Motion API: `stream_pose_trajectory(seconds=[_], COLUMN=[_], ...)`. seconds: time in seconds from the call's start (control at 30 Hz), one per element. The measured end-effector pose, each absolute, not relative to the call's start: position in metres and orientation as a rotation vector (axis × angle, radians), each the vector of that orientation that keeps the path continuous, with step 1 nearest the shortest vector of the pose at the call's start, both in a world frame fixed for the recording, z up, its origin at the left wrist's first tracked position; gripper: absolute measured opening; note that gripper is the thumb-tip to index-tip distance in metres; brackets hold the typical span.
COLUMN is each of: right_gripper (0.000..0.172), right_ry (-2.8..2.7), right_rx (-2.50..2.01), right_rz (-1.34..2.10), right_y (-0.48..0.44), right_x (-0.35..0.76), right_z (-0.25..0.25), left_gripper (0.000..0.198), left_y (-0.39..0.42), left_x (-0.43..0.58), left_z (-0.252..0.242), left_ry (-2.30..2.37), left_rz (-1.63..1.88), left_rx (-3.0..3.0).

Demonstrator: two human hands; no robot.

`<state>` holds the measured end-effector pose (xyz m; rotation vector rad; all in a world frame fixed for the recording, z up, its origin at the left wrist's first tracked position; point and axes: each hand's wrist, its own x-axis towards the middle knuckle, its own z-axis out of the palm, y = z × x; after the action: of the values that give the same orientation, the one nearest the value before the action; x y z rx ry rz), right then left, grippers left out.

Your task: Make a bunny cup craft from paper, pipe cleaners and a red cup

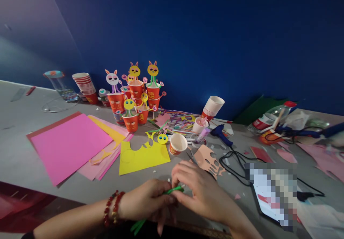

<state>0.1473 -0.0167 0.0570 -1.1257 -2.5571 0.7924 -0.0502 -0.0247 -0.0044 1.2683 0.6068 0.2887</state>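
In the head view my left hand [150,199], with red bead bracelets [115,203] on its wrist, is closed around a small bundle of green pipe cleaners [138,226]. Their loose ends hang down below the palm. My right hand [197,190] pinches the upper end of the same bundle, fingertips almost touching the left thumb. Just beyond the hands lie a yellow paper sheet [145,160] with cut-outs, a white-lined paper cup [178,144] and a yellow rabbit face [162,138]. A peach sheet [206,158] with holes lies past the right hand.
Red cups with rabbit figures [130,122] stand at the back. Pink paper [70,146] lies left, near stacked cups [84,85]. A blue glue gun [221,133] trails its cable [231,171] toward a phone [271,196]. A bottle [274,115] and a pile of coloured sticks [178,122] sit behind.
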Motion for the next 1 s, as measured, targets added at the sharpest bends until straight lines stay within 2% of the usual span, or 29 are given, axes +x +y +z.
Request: stream_pose_trajectory(seconds=[0.3,0.43,0.5,0.73,0.9,1.0], right_gripper=[0.014,0.037,0.042,0.028,0.013,0.01], right_ry=[-2.284,-1.933,-1.802,-1.68,-1.761,-1.764], right_rx=[-1.075,-0.97,-0.938,-1.032,-1.109,-1.164], right_rz=[0.993,1.163,1.214,1.033,0.946,0.914], right_y=[-0.012,-0.009,-0.01,-0.033,-0.042,-0.041], right_x=[0.154,0.159,0.162,0.162,0.155,0.154], right_z=[0.041,0.026,0.017,-0.012,-0.013,-0.013], left_gripper=[0.038,0.037,0.037,0.036,0.035,0.035], left_y=[-0.026,-0.027,-0.027,-0.026,-0.028,-0.029], left_x=[-0.047,-0.049,-0.049,-0.05,-0.052,-0.055], left_z=[-0.007,-0.008,-0.008,-0.014,-0.019,-0.021], left_ry=[0.555,0.515,0.471,0.516,0.555,0.576], left_rz=[0.348,0.381,0.413,0.579,0.615,0.625], left_rx=[1.122,1.014,0.966,0.858,0.898,0.902])
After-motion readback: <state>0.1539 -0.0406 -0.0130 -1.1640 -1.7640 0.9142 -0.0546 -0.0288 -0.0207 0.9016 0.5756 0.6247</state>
